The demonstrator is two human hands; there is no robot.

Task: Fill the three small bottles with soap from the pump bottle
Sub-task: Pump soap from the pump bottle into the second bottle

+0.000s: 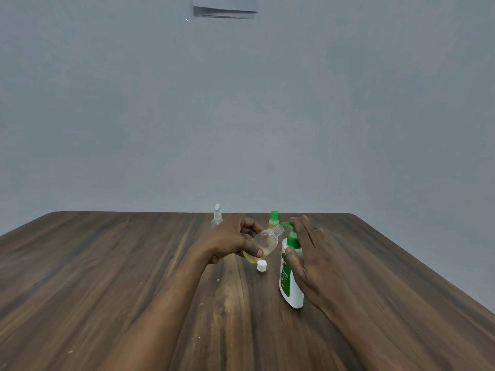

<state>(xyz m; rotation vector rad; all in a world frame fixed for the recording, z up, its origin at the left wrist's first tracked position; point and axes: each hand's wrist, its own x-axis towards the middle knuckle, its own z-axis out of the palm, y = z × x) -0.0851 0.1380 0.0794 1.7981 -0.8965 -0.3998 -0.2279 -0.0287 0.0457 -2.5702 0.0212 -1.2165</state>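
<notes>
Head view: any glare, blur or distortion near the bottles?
Head view: light soft and even, no glare or hard shadows; wide-angle lens stretches the table outward; spray bottle and green-capped bottle at the back look soft; pump bottle label unreadable; clear bottle in the left hand is low-contrast.

Pump bottle (290,285) stands on the table (107,277) right of centre, right hand (308,253) on it, tilted small bottle (263,243) in the left hand (233,241) just left of its spout, loose cap (262,265) on the table below, spray bottle (217,218) and capped small bottle (273,220) behind.
</notes>
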